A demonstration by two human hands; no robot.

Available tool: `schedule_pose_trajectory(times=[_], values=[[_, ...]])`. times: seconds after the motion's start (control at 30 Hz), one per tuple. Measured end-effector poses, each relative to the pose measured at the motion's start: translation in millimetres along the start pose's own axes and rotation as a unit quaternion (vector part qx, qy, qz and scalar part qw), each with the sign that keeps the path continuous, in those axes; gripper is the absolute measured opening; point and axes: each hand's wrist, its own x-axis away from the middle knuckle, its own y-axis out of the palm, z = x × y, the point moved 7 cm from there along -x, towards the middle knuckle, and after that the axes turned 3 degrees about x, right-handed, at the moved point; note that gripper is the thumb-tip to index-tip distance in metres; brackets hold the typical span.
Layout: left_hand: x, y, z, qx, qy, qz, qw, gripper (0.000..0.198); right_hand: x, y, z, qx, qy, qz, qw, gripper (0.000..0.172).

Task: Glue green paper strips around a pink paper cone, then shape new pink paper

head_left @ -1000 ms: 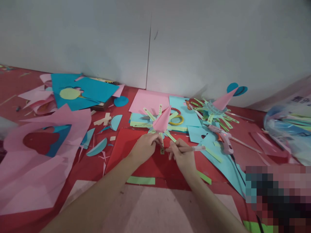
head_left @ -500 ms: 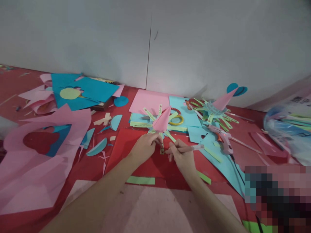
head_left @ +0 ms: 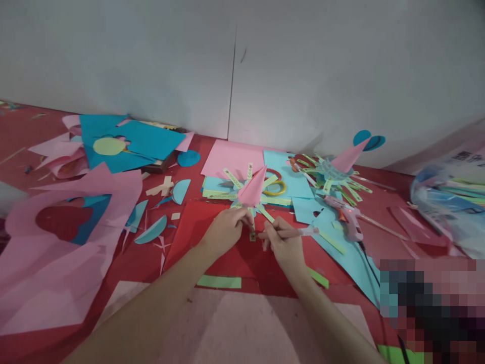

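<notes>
A pink paper cone (head_left: 253, 190) with green strips fanned round its base stands on a red sheet (head_left: 227, 253). My left hand (head_left: 225, 231) is closed, pinching one green strip (head_left: 252, 230) that hangs from the cone's near side. My right hand (head_left: 283, 243) is closed round a pink pen (head_left: 301, 232), its tip at the end of that same strip. The two hands almost touch.
A second pink cone with green strips (head_left: 343, 164) stands at the back right, a pink glue gun (head_left: 346, 216) beside it. Pink and blue paper sheets (head_left: 125, 141) and scraps lie at the left. A plastic bag (head_left: 449, 205) sits at the right, a wall behind.
</notes>
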Motion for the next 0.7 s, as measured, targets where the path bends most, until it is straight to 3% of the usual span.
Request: schedule_pose_trajectory(times=[0.7], values=[[0.0, -0.7, 1.4, 0.001, 0.012, 0.008, 1.0, 0.036, -0.2, 1.7, 1.4, -0.027, 0.01, -0.001, 1.0, 0.03]])
